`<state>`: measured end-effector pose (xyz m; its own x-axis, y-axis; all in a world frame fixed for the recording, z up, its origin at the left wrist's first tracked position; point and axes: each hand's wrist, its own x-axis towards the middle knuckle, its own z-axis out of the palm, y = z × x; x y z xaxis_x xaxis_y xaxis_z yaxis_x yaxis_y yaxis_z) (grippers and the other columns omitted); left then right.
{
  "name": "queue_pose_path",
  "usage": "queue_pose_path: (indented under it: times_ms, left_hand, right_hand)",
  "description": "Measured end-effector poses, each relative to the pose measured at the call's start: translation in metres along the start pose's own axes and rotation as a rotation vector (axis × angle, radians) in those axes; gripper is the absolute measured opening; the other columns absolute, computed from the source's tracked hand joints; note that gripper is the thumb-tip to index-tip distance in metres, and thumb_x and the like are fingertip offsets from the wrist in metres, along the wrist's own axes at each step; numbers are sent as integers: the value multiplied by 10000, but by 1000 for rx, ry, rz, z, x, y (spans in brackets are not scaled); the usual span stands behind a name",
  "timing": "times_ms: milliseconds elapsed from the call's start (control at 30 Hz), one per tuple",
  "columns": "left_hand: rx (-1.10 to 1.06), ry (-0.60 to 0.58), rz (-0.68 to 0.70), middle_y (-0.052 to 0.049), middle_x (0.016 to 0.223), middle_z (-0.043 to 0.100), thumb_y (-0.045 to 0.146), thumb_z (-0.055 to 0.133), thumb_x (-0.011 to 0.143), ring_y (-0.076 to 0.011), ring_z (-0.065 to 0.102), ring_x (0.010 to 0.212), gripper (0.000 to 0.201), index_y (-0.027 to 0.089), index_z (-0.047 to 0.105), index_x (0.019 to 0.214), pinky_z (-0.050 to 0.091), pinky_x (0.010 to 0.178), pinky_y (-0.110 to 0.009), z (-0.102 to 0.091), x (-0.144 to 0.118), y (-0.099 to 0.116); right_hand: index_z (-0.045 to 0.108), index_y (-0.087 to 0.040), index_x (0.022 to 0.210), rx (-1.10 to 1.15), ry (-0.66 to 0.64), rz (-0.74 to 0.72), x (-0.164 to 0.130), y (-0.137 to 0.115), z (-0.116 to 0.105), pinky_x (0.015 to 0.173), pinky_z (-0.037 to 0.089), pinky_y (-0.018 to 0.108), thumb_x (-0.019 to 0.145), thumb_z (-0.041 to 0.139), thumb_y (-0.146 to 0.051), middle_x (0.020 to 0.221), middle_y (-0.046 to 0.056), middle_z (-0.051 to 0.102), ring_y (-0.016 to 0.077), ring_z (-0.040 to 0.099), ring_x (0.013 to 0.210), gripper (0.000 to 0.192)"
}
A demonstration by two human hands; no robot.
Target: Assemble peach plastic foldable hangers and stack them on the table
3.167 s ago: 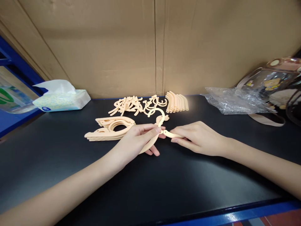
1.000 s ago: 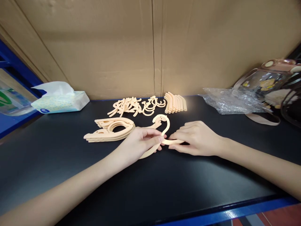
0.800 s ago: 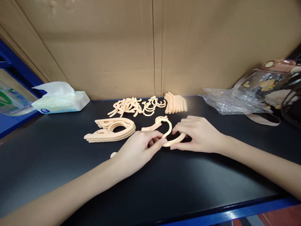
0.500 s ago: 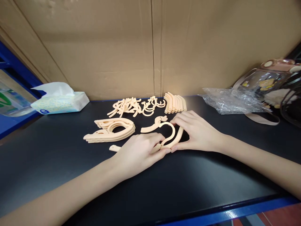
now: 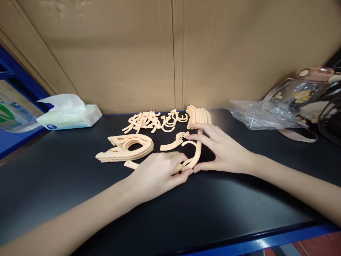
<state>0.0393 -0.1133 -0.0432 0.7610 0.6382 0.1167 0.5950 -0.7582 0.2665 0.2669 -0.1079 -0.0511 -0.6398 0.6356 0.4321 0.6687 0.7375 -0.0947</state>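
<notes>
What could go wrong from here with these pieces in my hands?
The curved piece in the right hand might slip. Its fingertips are close to the loose piece and could knock it. The left hand may nudge the stacked hangers just beyond it.

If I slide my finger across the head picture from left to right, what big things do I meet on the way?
Tissue pack → stack of folded hangers → left hand → right hand → crinkly plastic bag.
</notes>
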Motion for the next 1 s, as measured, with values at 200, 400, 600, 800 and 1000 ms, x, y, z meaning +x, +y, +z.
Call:
queue_pose_path:
  times_ms: [200,400,600,800,1000]
  left_hand:
    - [-8,-1,-14,-7,683,592,406,448,925,-118,522,576,304,170,598,806,291,518,-227,0,0,1]
    - [4,-1,-19,-5,725,610,409,446,934,-127,549,621,290,175,578,825,311,537,-233,1,-1,1]
    - [19,13,1,-13,814,649,493,408,945,-150,598,703,355,192,597,935,341,572,-240,2,-1,-2]
    - [101,42,87,-8,881,669,449,438,948,-154,629,738,301,201,592,1021,364,586,-240,3,-3,-1]
    - [215,130,178,30,859,654,359,462,954,-145,636,713,213,215,607,1014,370,558,-259,4,-5,-2]
  right_hand:
    - [625,-170,1074,-85,146,-104,1,-6,-7,858,449,417,868,558,-476,1113,139,620,251,555,1042,375]
    - [677,-158,939,-39,138,-120,0,-12,-7,654,391,277,936,504,-323,685,-3,669,105,550,580,240]
    - [652,-179,862,-46,15,0,1,-12,-5,640,361,270,953,457,-338,749,11,646,129,527,667,268]
    - [589,-185,782,-49,54,166,2,-8,-5,650,376,259,947,458,-353,748,14,573,143,519,745,270]
    - [571,-193,850,-123,-57,279,4,-6,-5,680,407,265,915,466,-225,827,20,597,165,546,832,128]
